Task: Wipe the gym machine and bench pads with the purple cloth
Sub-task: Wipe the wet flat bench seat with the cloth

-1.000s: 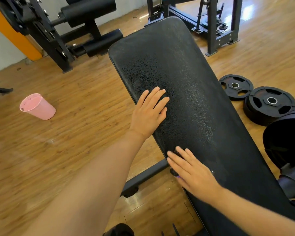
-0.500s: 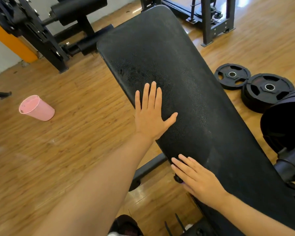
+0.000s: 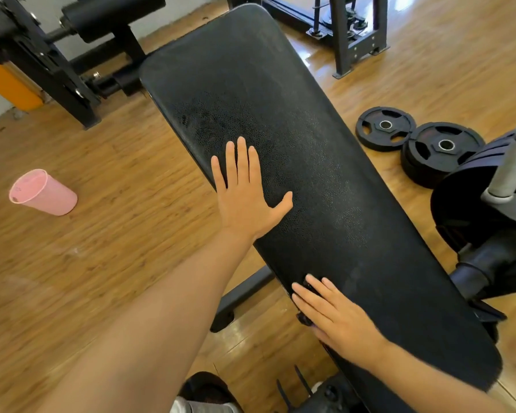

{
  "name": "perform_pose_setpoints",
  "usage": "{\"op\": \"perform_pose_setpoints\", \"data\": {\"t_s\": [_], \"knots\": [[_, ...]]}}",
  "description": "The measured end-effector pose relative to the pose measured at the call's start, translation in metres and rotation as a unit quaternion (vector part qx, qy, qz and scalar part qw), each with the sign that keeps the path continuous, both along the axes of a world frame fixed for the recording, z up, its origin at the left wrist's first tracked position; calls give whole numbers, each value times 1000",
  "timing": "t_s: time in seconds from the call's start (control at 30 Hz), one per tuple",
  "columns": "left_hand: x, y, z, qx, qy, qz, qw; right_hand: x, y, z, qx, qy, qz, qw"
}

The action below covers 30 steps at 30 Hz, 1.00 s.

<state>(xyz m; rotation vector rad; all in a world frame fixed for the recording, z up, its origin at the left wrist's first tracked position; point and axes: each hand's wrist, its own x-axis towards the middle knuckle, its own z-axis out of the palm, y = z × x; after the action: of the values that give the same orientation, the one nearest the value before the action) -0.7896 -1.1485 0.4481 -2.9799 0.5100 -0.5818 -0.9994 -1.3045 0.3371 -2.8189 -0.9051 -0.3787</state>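
Two hands lie flat, fingers straight, on the black bench pad (image 3: 310,162): left hand (image 3: 246,198) at 12 o'clock of right hand (image 3: 337,317).

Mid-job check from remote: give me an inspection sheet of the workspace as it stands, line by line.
Surface: black bench pad, textured, running from far left to near right; wooden floor below.
Job's things: purple cloth not clearly seen; a small dark item shows under the right hand's fingers, colour unclear.
Clutter: pink cup on the floor to the left; two weight plates flat on the floor to the right.
Grippers: left hand flat on the pad, fingers straight; right hand fingers straight at the pad's near left edge.
Cables: nothing seen.
Surroundings: black machine frame far left; another frame far right.
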Motion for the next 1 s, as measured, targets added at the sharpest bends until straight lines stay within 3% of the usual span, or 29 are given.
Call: {"op": "perform_pose_setpoints", "data": {"t_s": [0.07, 0.13, 0.2, 0.27, 0.37, 0.43, 0.47, 0.57, 0.7, 0.83, 1.0], "knots": [[-4, -3, -3, -1, 0, 12, 1000, 14, -25, 10, -65, -16, 84, 994], [-8, -5, -6, -7, -4, 19, 1000, 37, -48, 21, -66, -32, 98, 993], [-13, -10, -8, -12, 3, 31, 999, 52, -63, 26, 3, -43, 4, 999], [-22, -15, -11, -12, 15, 37, 999, 52, -59, 24, 125, -12, -157, 980], [-40, -18, -17, -21, 13, -4, 1000, 37, -19, 17, 290, 26, -352, 890], [-51, -17, -24, -37, 11, -50, 998, 28, 4, 14, 336, 50, -403, 850], [-58, -16, -27, -38, 10, -71, 997, 23, 8, 13, 330, 60, -396, 855], [-78, -16, -39, -28, 15, -117, 993, 5, -5, 8, 243, 72, -291, 922], [-93, -22, -51, -39, 9, -103, 994, -39, -34, -16, 86, 65, -133, 985], [-91, -25, -58, -50, -15, -95, 994, -81, -58, -40, 18, 74, -77, 994], [-91, -27, -61, -55, -25, -97, 993, -31, -58, -24, 79, 33, -90, 992]]}}
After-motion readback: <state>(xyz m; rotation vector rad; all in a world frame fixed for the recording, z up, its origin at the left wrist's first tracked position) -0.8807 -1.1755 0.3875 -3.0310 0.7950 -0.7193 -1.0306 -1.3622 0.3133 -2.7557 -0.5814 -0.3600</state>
